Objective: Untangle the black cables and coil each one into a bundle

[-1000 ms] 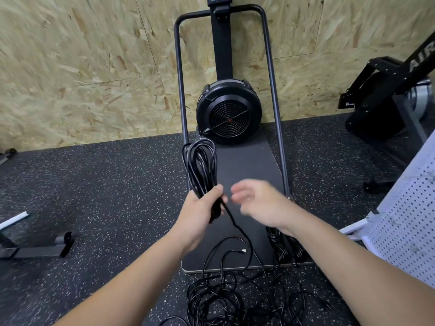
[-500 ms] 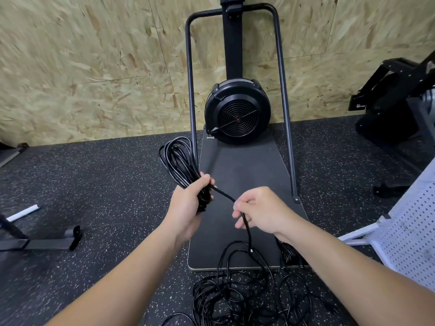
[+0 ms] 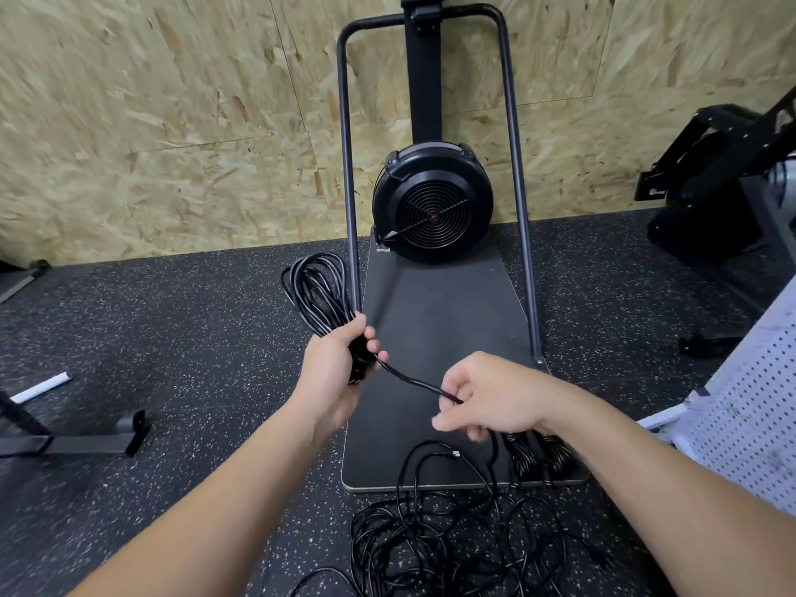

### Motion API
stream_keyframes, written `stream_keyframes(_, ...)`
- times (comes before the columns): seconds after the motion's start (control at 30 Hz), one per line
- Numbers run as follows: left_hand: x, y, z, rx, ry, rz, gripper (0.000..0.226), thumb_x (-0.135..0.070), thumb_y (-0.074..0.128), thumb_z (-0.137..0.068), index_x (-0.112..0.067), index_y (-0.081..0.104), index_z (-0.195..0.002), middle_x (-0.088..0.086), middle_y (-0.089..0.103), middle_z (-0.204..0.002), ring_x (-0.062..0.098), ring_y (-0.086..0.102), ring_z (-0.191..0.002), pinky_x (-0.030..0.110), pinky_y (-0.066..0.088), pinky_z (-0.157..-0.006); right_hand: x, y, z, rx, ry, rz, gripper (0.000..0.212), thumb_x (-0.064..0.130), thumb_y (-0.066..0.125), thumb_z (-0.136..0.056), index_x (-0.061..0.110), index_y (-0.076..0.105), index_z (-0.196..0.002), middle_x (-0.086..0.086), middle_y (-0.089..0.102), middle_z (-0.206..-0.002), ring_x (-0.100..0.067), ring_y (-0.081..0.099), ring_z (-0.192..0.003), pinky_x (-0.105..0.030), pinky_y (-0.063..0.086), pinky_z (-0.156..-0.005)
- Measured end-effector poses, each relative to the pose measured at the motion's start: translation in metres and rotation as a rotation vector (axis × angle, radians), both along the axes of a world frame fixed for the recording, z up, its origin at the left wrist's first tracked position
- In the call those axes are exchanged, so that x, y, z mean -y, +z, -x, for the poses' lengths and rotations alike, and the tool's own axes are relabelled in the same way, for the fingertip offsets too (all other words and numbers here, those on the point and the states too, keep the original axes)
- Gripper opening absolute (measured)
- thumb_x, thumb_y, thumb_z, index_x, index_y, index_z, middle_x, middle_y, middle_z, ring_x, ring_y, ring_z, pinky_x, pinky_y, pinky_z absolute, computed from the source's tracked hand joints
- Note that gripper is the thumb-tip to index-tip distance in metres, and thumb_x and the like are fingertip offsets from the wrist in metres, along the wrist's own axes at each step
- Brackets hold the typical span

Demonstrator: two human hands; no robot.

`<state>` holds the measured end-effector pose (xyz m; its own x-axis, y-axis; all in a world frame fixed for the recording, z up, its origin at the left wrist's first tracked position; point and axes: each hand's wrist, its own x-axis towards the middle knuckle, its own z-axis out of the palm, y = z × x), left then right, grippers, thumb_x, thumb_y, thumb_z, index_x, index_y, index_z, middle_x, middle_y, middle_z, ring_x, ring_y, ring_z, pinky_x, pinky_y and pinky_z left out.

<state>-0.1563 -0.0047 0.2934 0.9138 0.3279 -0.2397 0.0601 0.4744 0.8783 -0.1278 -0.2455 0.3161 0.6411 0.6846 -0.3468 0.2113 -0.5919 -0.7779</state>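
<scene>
My left hand [image 3: 334, 366] grips a coiled bundle of black cable [image 3: 316, 293] whose loops stick up and away from the fist. One free strand [image 3: 413, 382] runs taut from that fist down to my right hand [image 3: 491, 398], which pinches it between curled fingers. Below my right hand the strand drops to a tangled heap of black cables [image 3: 435, 536] on the floor. A finished black coil [image 3: 538, 456] lies on the platform corner, partly hidden by my right wrist.
A black fan machine [image 3: 433, 202] with a tubular frame stands on a dark platform [image 3: 439, 321] against the chipboard wall. Black equipment [image 3: 715, 174] is at the right, a white perforated panel [image 3: 749, 407] at the near right, a metal foot [image 3: 77, 443] at the left.
My right hand took hold of the free strand and drew it down and to the right. The bundle in my left hand tilted to the left.
</scene>
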Motion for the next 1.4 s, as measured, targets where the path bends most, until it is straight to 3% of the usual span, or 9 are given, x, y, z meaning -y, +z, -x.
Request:
stream_keyframes(0.27, 0.011, 0.005, 0.004, -0.109, -0.147, -0.426, 0.044, -0.058, 0.071, -0.101, -0.015, 0.064, -0.1, 0.01, 0.052, -0.077, 0.018, 0.049, -0.056, 0.027, 0.034, -0.051, -0.004, 0.023, 0.0, 0.146, -0.094, -0.512, 0.017, 0.026, 0.077, -0.103, 0.017, 0.085, -0.091, -0.012, 0.061, -0.065, -0.023, 0.055, -0.058, -0.036, 0.05, -0.065)
stream_keyframes(0.47, 0.044, 0.007, 0.02, -0.187, -0.573, -0.16, 0.082, -0.092, 0.062, -0.081, -0.017, 0.069, -0.112, -0.004, 0.05, -0.079, 0.009, 0.042, -0.064, 0.019, 0.037, -0.051, -0.011, 0.017, -0.012, 0.265, -0.522, -0.411, 0.057, 0.054, 0.092, -0.083, 0.012, 0.059, -0.063, 0.006, 0.037, -0.053, -0.015, 0.032, -0.052, -0.031, 0.027, -0.052)
stream_keyframes(0.57, 0.046, -0.002, 0.021, -0.144, -0.639, -0.16, 0.073, -0.074, 0.086, -0.078, -0.016, 0.064, -0.115, -0.005, 0.053, -0.082, 0.008, 0.046, -0.067, 0.018, 0.042, -0.054, -0.012, 0.012, -0.017, 0.3, -0.588, -0.358, 0.064, 0.056, 0.097, -0.074, 0.019, 0.047, -0.06, 0.007, 0.031, -0.053, -0.015, 0.029, -0.053, -0.033, 0.024, -0.055)
stream_keyframes(0.7, 0.051, -0.014, 0.019, -0.159, -0.468, -0.333, 0.022, -0.027, 0.084, -0.097, -0.02, 0.063, -0.1, -0.003, 0.054, -0.079, 0.01, 0.049, -0.063, 0.022, 0.041, -0.051, -0.009, 0.013, -0.024, -0.16, -0.432, -0.634, 0.037, 0.036, 0.092, -0.089, 0.003, 0.074, -0.087, -0.004, 0.05, -0.065, -0.022, 0.043, -0.068, -0.034, 0.038, -0.063)
stream_keyframes(0.8, 0.043, -0.01, 0.012, -0.137, -0.321, -0.191, 0.016, -0.029, 0.072, -0.105, -0.022, 0.06, -0.097, -0.002, 0.053, -0.078, 0.01, 0.046, -0.061, 0.021, 0.036, -0.048, -0.003, 0.007, -0.025, -0.216, -0.298, -0.652, 0.029, 0.016, 0.084, -0.096, 0.012, 0.078, -0.124, -0.012, 0.079, -0.107, -0.02, 0.067, -0.101, -0.038, 0.053, -0.1)
stream_keyframes(0.9, 0.032, -0.001, 0.007, -0.081, -0.243, -0.064, 0.014, -0.028, 0.067, -0.107, -0.022, 0.061, -0.097, -0.004, 0.053, -0.077, 0.008, 0.046, -0.06, 0.018, 0.033, -0.049, -0.001, -0.015, -0.025, -0.157, -0.369, -0.508, 0.031, 0.007, 0.087, -0.091, 0.009, 0.077, -0.12, -0.012, 0.083, -0.111, -0.017, 0.074, -0.1, -0.047, 0.055, -0.115)
stream_keyframes(1.13, 0.024, 0.002, 0.004, -0.013, -0.201, 0.089, 0.007, -0.023, 0.063, -0.108, -0.019, 0.059, -0.102, -0.005, 0.051, -0.08, 0.006, 0.044, -0.06, 0.016, 0.038, -0.049, -0.01, -0.025, -0.028, -0.029, -0.395, -0.375, 0.024, 0.025, 0.088, -0.093, 0.009, 0.073, -0.101, -0.008, 0.082, -0.084, -0.011, 0.069, -0.074, -0.035, 0.052, -0.086)
stream_keyframes(1.3, 0.013, 0.003, -0.001, 0.04, -0.14, 0.141, 0.01, -0.018, 0.06, -0.109, -0.017, 0.058, -0.1, -0.004, 0.05, -0.08, 0.007, 0.043, -0.061, 0.017, 0.04, -0.049, -0.004, -0.024, -0.027, -0.012, -0.301, -0.175, 0.027, 0.026, 0.089, -0.092, 0.008, 0.071, -0.103, -0.005, 0.083, -0.083, -0.007, 0.066, -0.068, -0.029, 0.048, -0.078)
stream_keyframes(1.4, 0.004, 0.002, -0.005, 0.041, -0.099, 0.153, 0.007, -0.02, 0.062, -0.109, -0.018, 0.058, -0.103, -0.004, 0.05, -0.08, 0.008, 0.043, -0.062, 0.017, 0.042, -0.051, -0.005, -0.016, -0.025, -0.014, -0.394, -0.302, 0.024, 0.02, 0.086, -0.096, 0.003, 0.071, -0.104, -0.018, 0.081, -0.088, -0.015, 0.072, -0.072, -0.03, 0.056, -0.075)
